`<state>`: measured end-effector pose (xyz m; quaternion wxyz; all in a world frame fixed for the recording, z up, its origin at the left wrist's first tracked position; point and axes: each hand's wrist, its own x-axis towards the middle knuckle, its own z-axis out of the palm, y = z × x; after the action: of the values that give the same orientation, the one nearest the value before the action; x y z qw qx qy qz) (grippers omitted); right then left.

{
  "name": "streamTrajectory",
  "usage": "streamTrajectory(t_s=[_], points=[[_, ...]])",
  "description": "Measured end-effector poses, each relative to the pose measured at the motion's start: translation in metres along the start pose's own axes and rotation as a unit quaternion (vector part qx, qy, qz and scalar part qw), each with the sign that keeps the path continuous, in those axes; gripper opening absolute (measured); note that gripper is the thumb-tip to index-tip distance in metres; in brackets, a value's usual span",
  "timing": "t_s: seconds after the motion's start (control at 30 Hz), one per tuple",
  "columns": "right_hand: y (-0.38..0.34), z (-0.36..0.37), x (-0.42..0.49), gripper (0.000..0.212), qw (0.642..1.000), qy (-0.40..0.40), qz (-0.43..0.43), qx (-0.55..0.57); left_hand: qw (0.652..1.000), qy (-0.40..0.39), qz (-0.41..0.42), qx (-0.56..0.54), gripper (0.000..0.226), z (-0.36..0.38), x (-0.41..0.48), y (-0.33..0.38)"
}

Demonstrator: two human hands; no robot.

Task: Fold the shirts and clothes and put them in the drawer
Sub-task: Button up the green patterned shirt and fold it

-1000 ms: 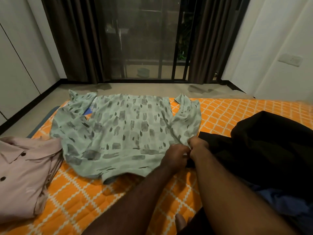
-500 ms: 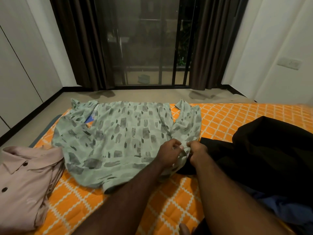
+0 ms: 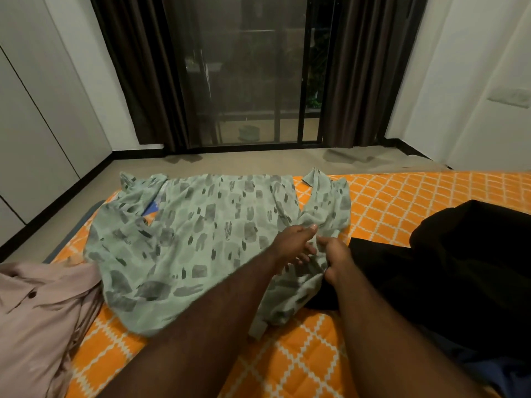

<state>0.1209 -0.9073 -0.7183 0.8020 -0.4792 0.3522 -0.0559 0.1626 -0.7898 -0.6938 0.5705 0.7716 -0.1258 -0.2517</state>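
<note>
The green patterned shirt (image 3: 201, 239) lay spread across the orange quilted bed (image 3: 402, 196), collar end toward twelve o'clock and hem toward six. Both hands worked its three o'clock edge. The right hand (image 3: 334, 258) had its fingers curled into a bunch of the cloth, pinching it. The left hand (image 3: 296, 244) rested on the fabric just beside it, fingers mostly straight and loosely spread, holding nothing that I could make out.

The step looked like bringing that side panel in toward nine o'clock for the first lengthwise fold. To do it well, the left hand should press the body flat along the intended crease while the right lifts the edge clear of the black garment (image 3: 459, 268) touching it at three o'clock, so the two do not drag together. The sleeve at one o'clock wanted laying in first. A pink shirt (image 3: 40, 317) sat at eight o'clock, well apart.
</note>
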Motion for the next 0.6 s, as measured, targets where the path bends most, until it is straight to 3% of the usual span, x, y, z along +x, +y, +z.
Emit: streamTrajectory(t_s=[0.13,0.2,0.27,0.37,0.4,0.43,0.5,0.6], points=[[0.005,0.011,0.014,0.037,0.997,0.006,-0.074,0.008,0.962,0.208,0.058,0.169,0.059,-0.012,0.029,0.006],[0.004,0.02,0.014,0.037,0.985,0.005,-0.144,-0.094,0.955,0.198,0.072,0.206,0.059,-0.02,0.042,0.022],[0.006,0.027,0.009,0.037,0.948,0.005,-0.208,-0.241,0.959,0.133,0.062,0.241,0.065,-0.021,0.057,0.043],[0.017,0.029,0.014,0.042,0.86,-0.087,-0.32,-0.387,0.933,0.075,0.016,0.353,0.104,-0.011,0.078,0.065],[0.022,0.031,0.016,0.036,0.816,-0.09,-0.359,-0.444,0.91,0.085,0.012,0.406,0.107,-0.008,0.085,0.066],[0.026,0.033,0.015,0.027,0.795,-0.086,-0.352,-0.487,0.878,0.108,0.018,0.465,0.097,-0.007,0.092,0.064],[0.032,0.04,0.014,0.025,0.794,-0.124,-0.317,-0.503,0.813,0.165,0.043,0.556,0.058,-0.011,0.095,0.06],[0.029,0.046,0.006,0.039,0.722,-0.187,-0.318,-0.586,0.786,0.203,0.041,0.583,0.033,-0.038,0.098,0.051]])
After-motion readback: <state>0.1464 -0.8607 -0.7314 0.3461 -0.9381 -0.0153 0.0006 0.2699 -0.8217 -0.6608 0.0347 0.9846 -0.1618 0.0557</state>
